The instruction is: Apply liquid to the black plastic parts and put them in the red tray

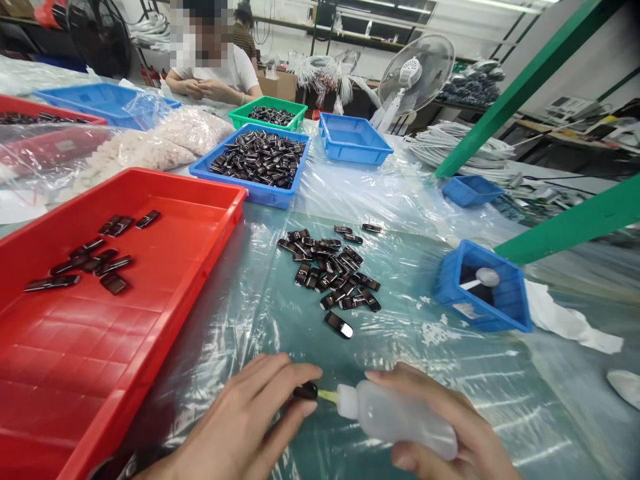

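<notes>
Between the thumb and fingers of my left hand [255, 407] is a small black part [305, 391]. My right hand [445, 413] grips a translucent white squeeze bottle [400, 415] lying sideways, its yellowish nozzle [327, 396] pointing left and meeting the end of the black part. Just beyond my hands a single black part [339, 325] lies on the green, plastic-covered table [400, 353]. Behind it is a loose pile of similar black parts [333, 267]. To the left, a large red tray [150, 293] holds several more.
A blue tray [273, 195] full of black parts stands behind the pile, with a green tray [300, 119] beyond. At right are a blue bin [483, 313] with a spoon and green metal bars [575, 220]. A person [215, 77] sits across the table.
</notes>
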Demonstrator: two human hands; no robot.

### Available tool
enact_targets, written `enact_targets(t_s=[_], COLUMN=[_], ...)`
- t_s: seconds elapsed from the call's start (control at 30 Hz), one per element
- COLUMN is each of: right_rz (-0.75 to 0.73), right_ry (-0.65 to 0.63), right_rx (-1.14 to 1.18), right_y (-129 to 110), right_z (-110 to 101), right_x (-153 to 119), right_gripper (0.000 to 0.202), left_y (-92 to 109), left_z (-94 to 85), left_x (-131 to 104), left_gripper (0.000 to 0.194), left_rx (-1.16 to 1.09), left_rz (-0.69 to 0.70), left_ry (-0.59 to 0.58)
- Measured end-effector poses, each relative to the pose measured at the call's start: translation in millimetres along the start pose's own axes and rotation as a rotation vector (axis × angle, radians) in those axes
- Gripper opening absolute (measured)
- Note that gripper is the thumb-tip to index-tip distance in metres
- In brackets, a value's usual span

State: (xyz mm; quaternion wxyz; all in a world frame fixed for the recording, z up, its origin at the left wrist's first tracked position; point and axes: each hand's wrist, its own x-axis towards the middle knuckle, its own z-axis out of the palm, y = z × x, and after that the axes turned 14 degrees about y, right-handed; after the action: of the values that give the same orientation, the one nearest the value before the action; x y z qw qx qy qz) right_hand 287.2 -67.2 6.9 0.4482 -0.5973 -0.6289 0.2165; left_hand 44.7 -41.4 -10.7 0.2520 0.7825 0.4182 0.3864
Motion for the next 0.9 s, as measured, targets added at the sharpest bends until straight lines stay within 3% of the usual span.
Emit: enact_targets(t_s=[0.2, 0.33, 0.6, 0.9], right_rz=[0.093, 0.021, -0.085, 0.050], right_ry=[0.041, -0.020, -0.122, 0.032], right_rx=[0.006, 0.038, 0.047, -0.042], right_y=[-1.4, 1.1, 10.2, 2.2], right_z=[0.1, -2.6, -9.7, -4.5], right_x=[-1.2, 3.9, 7.1, -2.6], right_gripper=[0.030, 0.028, 0.036, 0.028], left_y=[2.1, 2.3, -0.8, 0.6], left_z=[-6.3, -4.4, -0.1, -1.4], left_x=[-1.3, -3.1, -3.3, -5.9], left_gripper=[0.037, 0.038, 0.027, 0.030], left_rx=[-0.016, -0.040, -0.098, -0.077], left_rz=[-0.049, -0.088, -0.006, -0.030], left_ry=[-0.023, -0.004, 0.082, 0.053])
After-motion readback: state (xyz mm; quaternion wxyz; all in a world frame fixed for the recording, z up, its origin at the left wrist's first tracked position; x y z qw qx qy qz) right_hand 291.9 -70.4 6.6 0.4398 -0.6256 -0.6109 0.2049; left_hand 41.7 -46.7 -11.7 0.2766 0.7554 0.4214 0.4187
